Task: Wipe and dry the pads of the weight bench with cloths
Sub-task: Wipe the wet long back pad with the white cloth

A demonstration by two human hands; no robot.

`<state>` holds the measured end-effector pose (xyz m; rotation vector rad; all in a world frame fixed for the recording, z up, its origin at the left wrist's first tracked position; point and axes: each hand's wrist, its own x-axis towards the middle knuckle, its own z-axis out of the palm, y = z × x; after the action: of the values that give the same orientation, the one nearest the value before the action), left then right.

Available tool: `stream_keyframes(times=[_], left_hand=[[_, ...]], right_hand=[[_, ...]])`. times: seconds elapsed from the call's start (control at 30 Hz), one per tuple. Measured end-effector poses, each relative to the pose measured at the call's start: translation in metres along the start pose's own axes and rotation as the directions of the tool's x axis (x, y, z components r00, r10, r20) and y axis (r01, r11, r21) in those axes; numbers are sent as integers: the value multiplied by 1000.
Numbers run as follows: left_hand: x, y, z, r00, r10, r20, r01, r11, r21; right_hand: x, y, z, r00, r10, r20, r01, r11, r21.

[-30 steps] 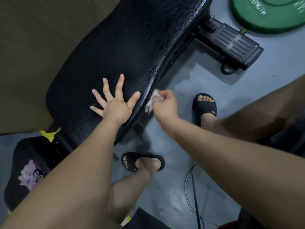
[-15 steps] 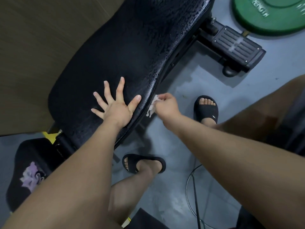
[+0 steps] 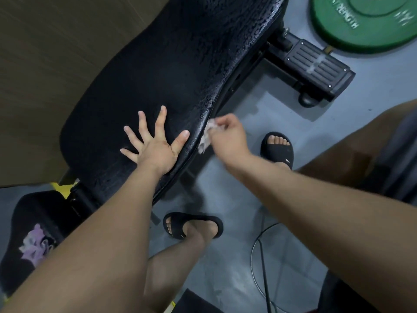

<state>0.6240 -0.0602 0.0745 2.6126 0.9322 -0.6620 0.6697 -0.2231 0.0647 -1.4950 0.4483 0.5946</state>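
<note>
Black and bumpy, the pad (image 3: 158,75) fills the middle of the frame and runs up to the top right. Your left hand (image 3: 155,150) lies flat on its lower part, with the fingers spread wide and the thumb near the right edge. It looks like you lean on it to hold the pad steady.

Your right hand (image 3: 228,136) is just right of that edge, a bit right of centre. Its fingers are curled and pinch a small pale cloth (image 3: 206,137). The cloth touches the side of the pad, just beside your left thumb.

So you are in the wiping step, and you are doing the side edge. The top part of the pad shines with lots of small drops. That part looks wet and is not yet dried.

Next, I think you need to slide the cloth up along the edge toward the top right, where the drops are. Hold the cloth tight, since it is small and could slip out. Your left hand may need to move too, so you can wipe under it.

At the lower left a purple cloth (image 3: 33,247) lies on the seat (image 3: 27,206). It may be the one for drying, but I cannot tell. A green plate (image 3: 365,21) lies at the top right.
</note>
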Motion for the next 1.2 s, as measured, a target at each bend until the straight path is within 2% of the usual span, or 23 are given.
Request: stream_keyframes(times=[0.1, 0.17, 0.23, 0.3, 0.37, 0.43, 0.53, 0.63, 0.73, 0.8, 0.87, 0.97, 1.07, 1.13, 1.2], left_hand=[[0, 0, 0, 1000, -1, -2, 1, 1000, 2], [0, 0, 0, 1000, -4, 5, 4, 1000, -5], [0, -1, 0, 1000, 7, -7, -7, 1000, -1], [0, -1, -1, 1000, 5, -5, -5, 1000, -6], [0, 0, -1, 1000, 5, -4, -5, 1000, -6], [-1, -1, -1, 1000, 7, -13, -7, 1000, -1], [1, -1, 0, 1000, 10, -17, -10, 1000, -2], [1, -2, 0, 1000, 10, -15, -10, 1000, -5], [1, -2, -1, 1000, 13, -16, -13, 1000, -4], [1, -2, -1, 1000, 11, -15, -11, 1000, -5], [1, -2, -1, 1000, 14, -17, -14, 1000, -5], [2, -3, 1, 1000, 17, -17, -17, 1000, -4], [2, -3, 0, 1000, 16, -8, -16, 1000, -6], [1, -2, -1, 1000, 15, -6, -15, 1000, -4], [1, -1, -3, 1000, 3, 4, -3, 1000, -10]], right_hand=[[37, -34, -11, 987, -68, -145, 73, 997, 33], [36, -30, -10, 984, -105, -146, 105, 994, -5], [12, -8, -1, 988, -118, -96, 112, 992, -63], [-18, 17, 8, 998, -67, 16, 68, 991, -117], [-28, 25, 10, 998, -48, 34, 53, 987, -153], [-10, 12, 8, 994, -102, -41, 93, 978, -186], [36, -19, 2, 976, -123, -179, 101, 987, -125], [40, -14, 6, 947, -186, -261, 155, 979, -133], [8, 17, 13, 970, -197, -139, 170, 968, -184], [3, 14, 12, 975, -185, -126, 164, 974, -159], [25, -12, 7, 954, -187, -236, 160, 978, -131], [53, -56, -10, 940, -114, -322, 131, 991, 32], [46, -51, -11, 942, -148, -300, 162, 986, 23], [30, -35, -4, 961, -149, -235, 135, 988, -71], [27, -33, -4, 976, -106, -192, 90, 992, -93]])
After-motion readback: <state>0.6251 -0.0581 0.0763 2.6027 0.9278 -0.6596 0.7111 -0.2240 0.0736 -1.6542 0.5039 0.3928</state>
